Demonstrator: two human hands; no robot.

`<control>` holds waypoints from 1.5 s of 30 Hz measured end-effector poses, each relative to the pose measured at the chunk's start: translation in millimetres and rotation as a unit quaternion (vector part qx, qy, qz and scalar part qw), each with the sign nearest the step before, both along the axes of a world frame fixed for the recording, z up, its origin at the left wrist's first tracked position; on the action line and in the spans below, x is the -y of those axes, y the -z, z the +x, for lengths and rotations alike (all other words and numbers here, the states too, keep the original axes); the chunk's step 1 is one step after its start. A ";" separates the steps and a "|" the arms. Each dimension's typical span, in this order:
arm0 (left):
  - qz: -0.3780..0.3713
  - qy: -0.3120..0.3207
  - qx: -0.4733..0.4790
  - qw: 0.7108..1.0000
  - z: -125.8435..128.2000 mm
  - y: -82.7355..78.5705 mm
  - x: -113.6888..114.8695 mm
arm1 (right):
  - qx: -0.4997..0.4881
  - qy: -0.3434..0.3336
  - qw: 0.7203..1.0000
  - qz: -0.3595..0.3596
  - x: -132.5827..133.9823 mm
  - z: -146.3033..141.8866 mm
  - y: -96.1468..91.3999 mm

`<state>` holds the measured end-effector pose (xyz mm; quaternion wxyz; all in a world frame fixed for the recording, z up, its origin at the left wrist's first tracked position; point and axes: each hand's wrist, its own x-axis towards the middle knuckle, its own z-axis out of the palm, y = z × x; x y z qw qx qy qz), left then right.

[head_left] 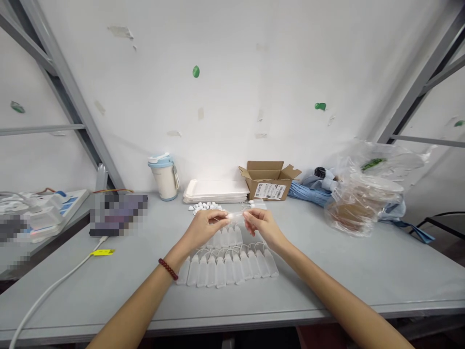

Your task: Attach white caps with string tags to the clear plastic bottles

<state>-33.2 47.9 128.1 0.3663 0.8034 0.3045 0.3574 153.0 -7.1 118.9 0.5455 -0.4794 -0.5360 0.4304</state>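
Note:
My left hand (206, 227) and my right hand (262, 224) meet above the middle of the grey table (327, 271). Between them they pinch one small clear plastic bottle (235, 216), held level. Both hands have their fingers closed on it. Under the hands lie several more clear bottles (227, 266) in rows, side by side, with thin cap tethers. A heap of small white caps (203, 207) sits just beyond the hands. A dark bead bracelet (168, 269) is on my left wrist.
Against the wall stand a light blue and white cup (164, 177), a stack of white trays (216, 191) and an open cardboard box (269, 180). Blue cloth and crumpled plastic bags (363, 194) fill the right side. A white cable (54, 286) with a yellow tag runs at the left.

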 end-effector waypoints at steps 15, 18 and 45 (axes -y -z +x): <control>0.069 -0.275 -0.197 0.939 -54.3 28.9 -71.8 | 0.100 0.114 0.988 -0.001 -18.5 78.8 -14.9; 0.080 -0.258 -0.212 0.939 -52.3 32.3 -72.4 | 0.212 0.104 0.972 -0.006 -20.9 83.1 -8.7; 0.078 -0.219 -0.262 0.936 -47.0 36.2 -69.2 | 0.594 0.079 0.801 -0.012 -26.4 84.3 10.1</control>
